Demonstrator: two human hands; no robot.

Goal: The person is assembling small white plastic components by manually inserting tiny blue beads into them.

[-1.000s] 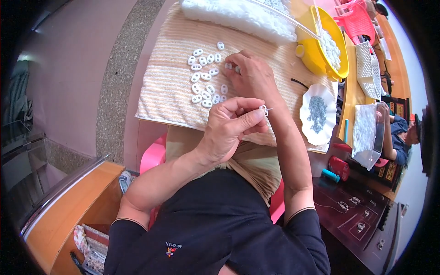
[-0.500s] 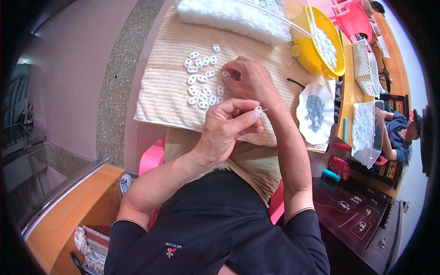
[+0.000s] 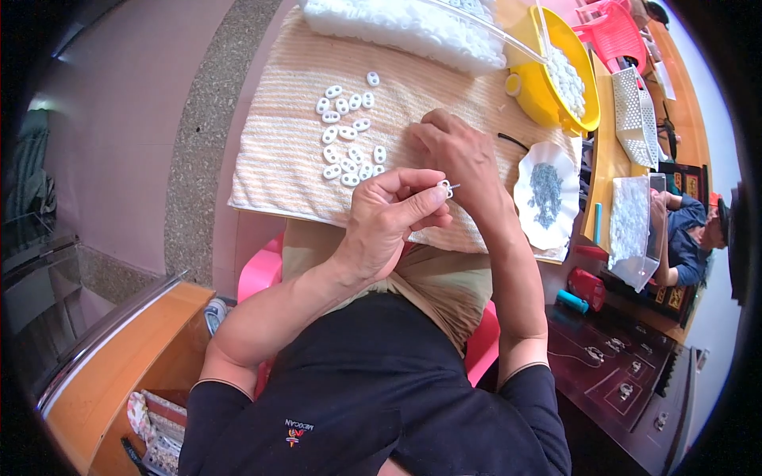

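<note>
Between its thumb and forefinger, my left hand (image 3: 389,214) pinches a small white two-holed plastic piece (image 3: 444,189) with a thin metal pin sticking out to the right. Just beyond it, my right hand (image 3: 456,151) is held low over the striped towel (image 3: 274,143), back of the hand up and fingers curled. Its fingertips are hidden, so whatever they hold does not show. Several white oval two-holed plastic pieces (image 3: 347,132) lie scattered on the towel to the left of both hands.
A clear box of white pieces (image 3: 405,32) stands at the far edge, beside a yellow basket (image 3: 589,111). A white fluted dish (image 3: 562,210) holds small grey metal bits at the right, near a black strip (image 3: 513,142). Another person (image 3: 694,230) sits further right.
My right hand has moved right, away from the scattered pieces; the white piece seen at its fingertips before is now out of sight. My left hand has shifted slightly left, still pinching its piece.
</note>
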